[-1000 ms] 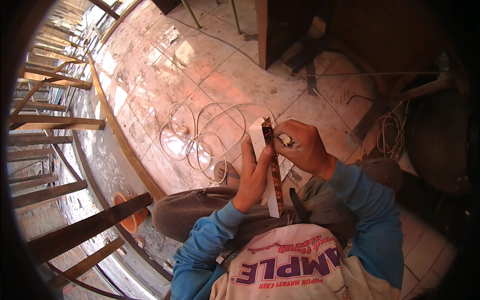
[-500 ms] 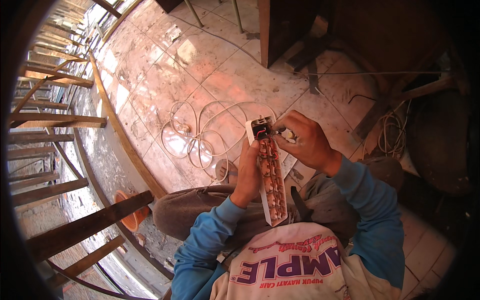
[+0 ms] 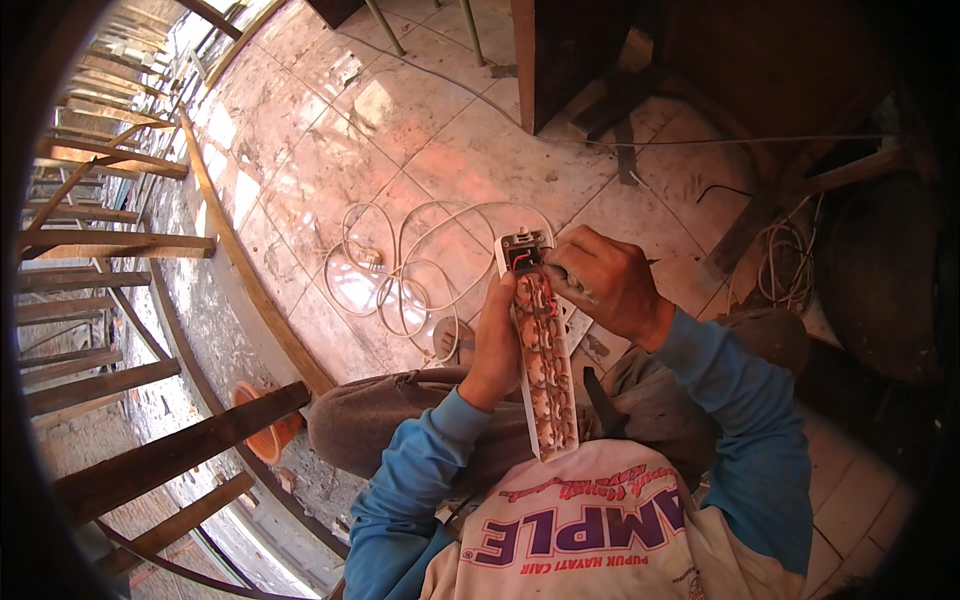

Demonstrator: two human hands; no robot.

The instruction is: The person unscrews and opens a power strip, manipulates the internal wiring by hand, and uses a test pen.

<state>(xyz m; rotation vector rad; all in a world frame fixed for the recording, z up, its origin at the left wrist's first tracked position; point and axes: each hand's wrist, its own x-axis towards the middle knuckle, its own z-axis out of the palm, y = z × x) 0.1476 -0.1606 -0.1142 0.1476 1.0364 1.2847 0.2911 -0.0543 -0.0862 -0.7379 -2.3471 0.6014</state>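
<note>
An opened power strip [image 3: 545,375], long and white, lies lengthwise above my lap with its metal contact strips and a short red wire showing. My left hand [image 3: 495,345] is closed round its left side near the far end, thumb along the edge. At the strip's far right, by the black switch block [image 3: 523,259], my right hand [image 3: 605,283] pinches with thumb and forefinger. What sits in that pinch is mostly hidden; a small dark tip shows beyond the knuckles. From the strip's far end runs a white cord [image 3: 490,206].
The cord lies in loose loops with its plug [image 3: 370,258] on the dirty tiled floor [image 3: 330,160]. A wooden railing [image 3: 130,245] and an orange pot [image 3: 262,425] are at left. Dark wooden furniture [image 3: 590,70] stands far right, near a coiled cable [image 3: 785,265].
My right fingers have turned and closed nearer to the switch block. A small yellowish piece seen between them before is now hidden. The strip has shifted slightly.
</note>
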